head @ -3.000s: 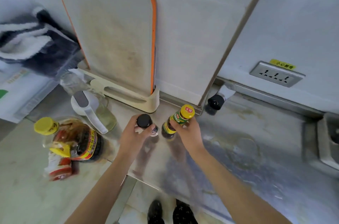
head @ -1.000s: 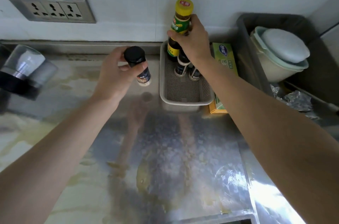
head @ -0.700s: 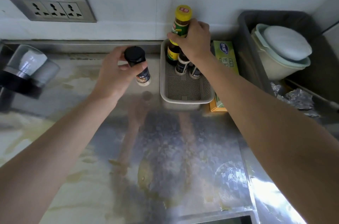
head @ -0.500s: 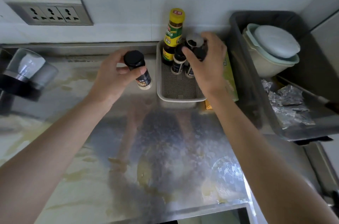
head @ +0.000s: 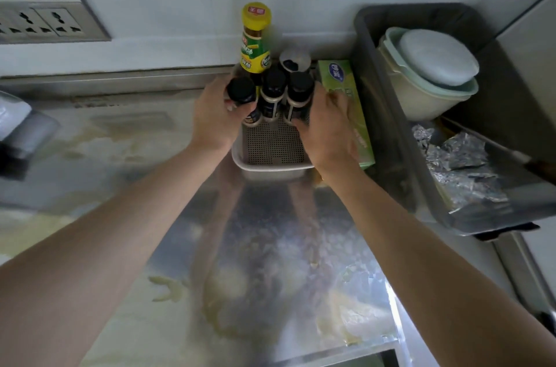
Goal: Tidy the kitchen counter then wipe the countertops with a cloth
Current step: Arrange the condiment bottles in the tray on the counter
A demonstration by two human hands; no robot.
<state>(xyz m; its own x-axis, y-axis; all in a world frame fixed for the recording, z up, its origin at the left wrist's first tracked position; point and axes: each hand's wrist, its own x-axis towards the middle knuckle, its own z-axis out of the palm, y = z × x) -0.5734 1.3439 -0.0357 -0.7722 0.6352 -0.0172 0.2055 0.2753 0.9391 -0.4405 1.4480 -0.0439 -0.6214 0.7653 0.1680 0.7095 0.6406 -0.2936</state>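
Observation:
A small white perforated basket (head: pixel 272 166) stands on the steel counter (head: pixel 270 261) against the back wall. In its far end stand a tall yellow-capped sauce bottle (head: pixel 255 38) and several small black-capped spice jars (head: pixel 274 93). My left hand (head: pixel 215 114) grips one black-capped spice jar (head: pixel 241 91) at the basket's left rim. My right hand (head: pixel 326 126) is wrapped around the rightmost jar (head: pixel 299 96) at the basket's right side. No cloth is in view.
A green box (head: pixel 346 102) lies right of the basket. A grey bin (head: pixel 388 126) at the far right holds a pale lidded pot (head: pixel 433 72) and crumpled foil (head: pixel 460 168). A wall socket strip (head: pixel 51 20) sits at the upper left. Yellowish smears mark the counter.
The yellow-capped bottle was set in the basket and released. My left hand carried its spice jar right to the basket's left edge. My right hand dropped to the basket's right side.

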